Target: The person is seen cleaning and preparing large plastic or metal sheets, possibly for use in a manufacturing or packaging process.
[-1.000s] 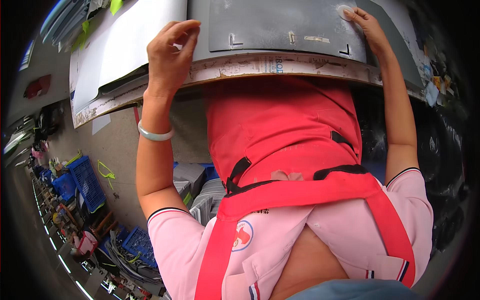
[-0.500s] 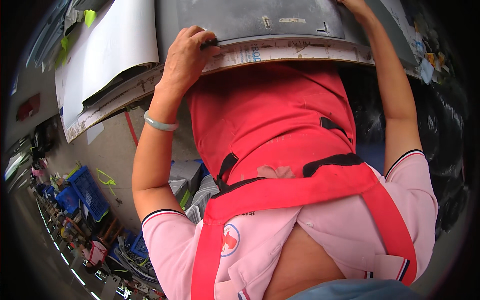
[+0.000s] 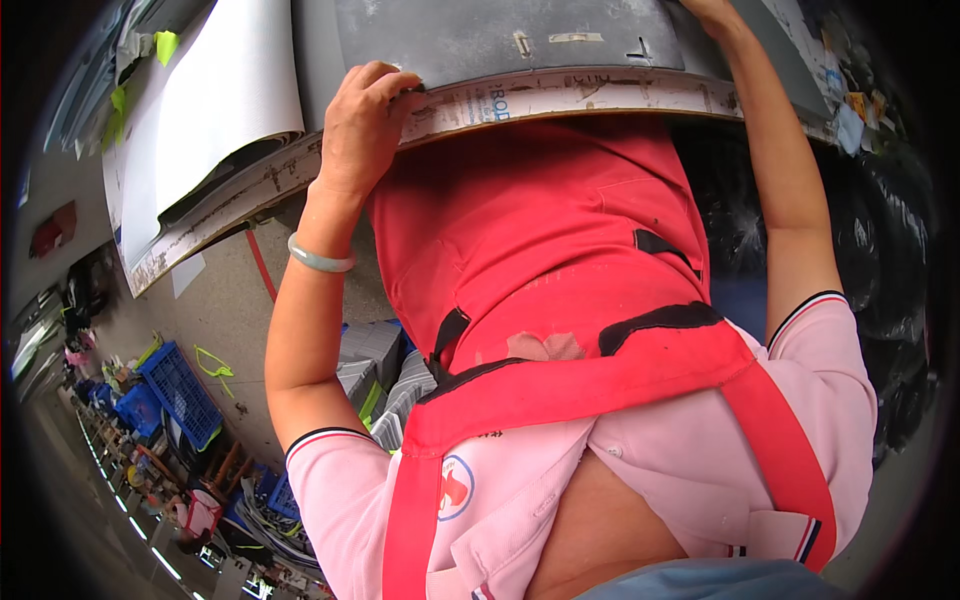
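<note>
My left hand (image 3: 366,122) is at the near edge of the work table (image 3: 590,88), by the left corner of a dark grey flat panel (image 3: 480,38). Its fingers are curled, with a small dark thing at their tips that I cannot make out. The panel has pale smudges, two short strips of tape and a small black L-shaped mark near its front right corner. At the panel's far right side, my right hand (image 3: 712,12) is cut off by the upper edge of the picture, its fingertips out of sight.
Left of the panel, a large white sheet (image 3: 225,100) curls over the table edge. A blue plastic crate (image 3: 181,392) stands on the floor at left, with grey striped material (image 3: 372,358) nearer me. Black plastic bags (image 3: 870,270) fill the right side below the table.
The view has shifted slightly, so the table and panel sit a little higher and further left. Both hands stay by the panel; the dark thing at my left fingertips shows less.
</note>
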`<action>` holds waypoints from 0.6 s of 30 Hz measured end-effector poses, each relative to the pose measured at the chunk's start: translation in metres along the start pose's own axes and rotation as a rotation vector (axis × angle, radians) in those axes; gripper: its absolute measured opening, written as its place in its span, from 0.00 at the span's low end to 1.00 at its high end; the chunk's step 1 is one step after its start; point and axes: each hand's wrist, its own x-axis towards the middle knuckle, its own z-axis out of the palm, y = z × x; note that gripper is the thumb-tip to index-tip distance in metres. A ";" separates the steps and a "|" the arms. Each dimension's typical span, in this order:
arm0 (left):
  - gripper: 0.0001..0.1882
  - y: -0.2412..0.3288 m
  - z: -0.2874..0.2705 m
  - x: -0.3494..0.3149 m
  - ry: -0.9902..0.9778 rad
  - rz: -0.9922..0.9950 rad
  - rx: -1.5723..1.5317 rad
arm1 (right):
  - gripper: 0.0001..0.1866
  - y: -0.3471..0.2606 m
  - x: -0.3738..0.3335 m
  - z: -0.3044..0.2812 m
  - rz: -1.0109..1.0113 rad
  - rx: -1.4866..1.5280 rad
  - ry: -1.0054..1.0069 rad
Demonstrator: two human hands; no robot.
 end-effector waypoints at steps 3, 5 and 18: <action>0.07 -0.001 -0.001 -0.001 -0.008 -0.007 -0.002 | 0.11 -0.007 -0.003 0.002 0.026 -0.014 0.013; 0.07 -0.004 -0.003 -0.002 -0.014 -0.020 -0.015 | 0.11 -0.020 -0.007 0.005 0.053 -0.032 0.018; 0.07 -0.007 0.000 0.007 -0.065 -0.050 -0.112 | 0.11 0.002 -0.002 0.003 0.029 0.023 0.033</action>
